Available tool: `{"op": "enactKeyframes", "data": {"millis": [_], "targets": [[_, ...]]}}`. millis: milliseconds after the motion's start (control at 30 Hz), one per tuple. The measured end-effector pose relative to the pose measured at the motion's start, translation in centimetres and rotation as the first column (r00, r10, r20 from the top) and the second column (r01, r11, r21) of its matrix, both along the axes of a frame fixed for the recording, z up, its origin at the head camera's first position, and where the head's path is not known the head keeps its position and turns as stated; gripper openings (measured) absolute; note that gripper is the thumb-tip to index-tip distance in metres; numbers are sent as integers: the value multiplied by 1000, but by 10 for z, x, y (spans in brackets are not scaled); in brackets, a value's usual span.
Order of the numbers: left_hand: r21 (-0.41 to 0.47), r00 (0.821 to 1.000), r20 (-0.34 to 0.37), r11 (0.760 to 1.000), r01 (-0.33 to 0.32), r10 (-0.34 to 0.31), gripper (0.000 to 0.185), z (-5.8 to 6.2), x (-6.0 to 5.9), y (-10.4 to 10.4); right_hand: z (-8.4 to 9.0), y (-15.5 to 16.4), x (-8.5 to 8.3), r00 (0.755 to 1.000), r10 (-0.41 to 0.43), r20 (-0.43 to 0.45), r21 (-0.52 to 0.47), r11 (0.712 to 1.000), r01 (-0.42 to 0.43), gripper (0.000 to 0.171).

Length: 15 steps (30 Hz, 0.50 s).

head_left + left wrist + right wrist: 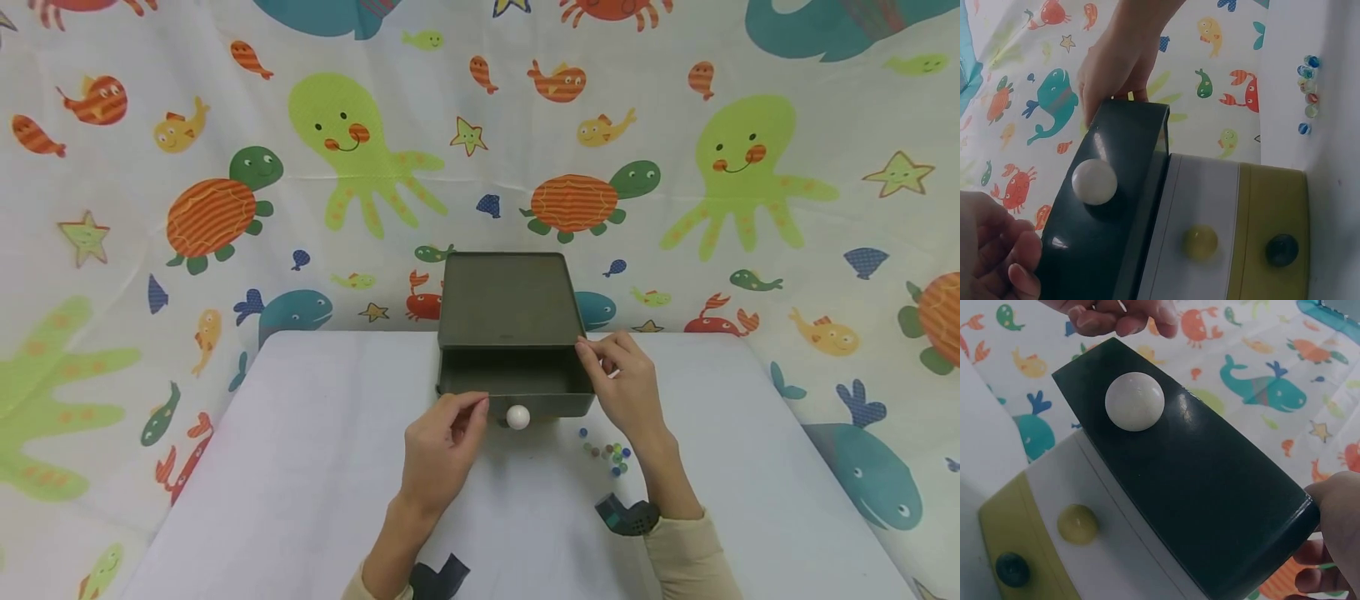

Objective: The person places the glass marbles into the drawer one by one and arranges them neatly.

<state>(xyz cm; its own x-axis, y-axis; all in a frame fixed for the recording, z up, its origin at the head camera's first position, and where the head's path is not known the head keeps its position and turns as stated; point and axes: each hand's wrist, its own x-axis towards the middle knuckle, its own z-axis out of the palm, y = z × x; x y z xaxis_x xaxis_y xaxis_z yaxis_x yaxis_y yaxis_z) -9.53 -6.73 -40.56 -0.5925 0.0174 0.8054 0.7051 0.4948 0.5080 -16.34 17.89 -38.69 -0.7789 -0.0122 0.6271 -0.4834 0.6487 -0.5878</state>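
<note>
A small drawer cabinet (510, 298) stands at the back of the table. Its dark green top drawer (542, 405), fitted with a white knob (518, 417), is pulled out, and the part of its inside that shows is bare. My right hand (628, 385) pinches the cabinet's front right edge with thumb and forefinger, beside the drawer's side wall. Near the left part of the drawer front is my left hand (442, 450), fingers loosely bent. In the right wrist view, the left fingers (1132, 324) hang apart from the drawer with nothing between them.
Several glass marbles (616, 457) lie on the white table (315, 467), right of the cabinet's front. Below the top drawer are a white drawer (1194, 194) with a yellow knob and a yellow drawer (1272, 200) with a dark knob. A sea-animal cloth (480, 83) hangs behind.
</note>
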Motion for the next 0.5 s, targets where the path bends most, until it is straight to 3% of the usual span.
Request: {"op": "enactKeyframes", "data": {"millis": [500], "targets": [[30, 995, -33, 996, -89, 90, 19, 20, -12, -23, 0, -2, -2, 1000, -4, 7, -4, 1000, 4, 16]]}}
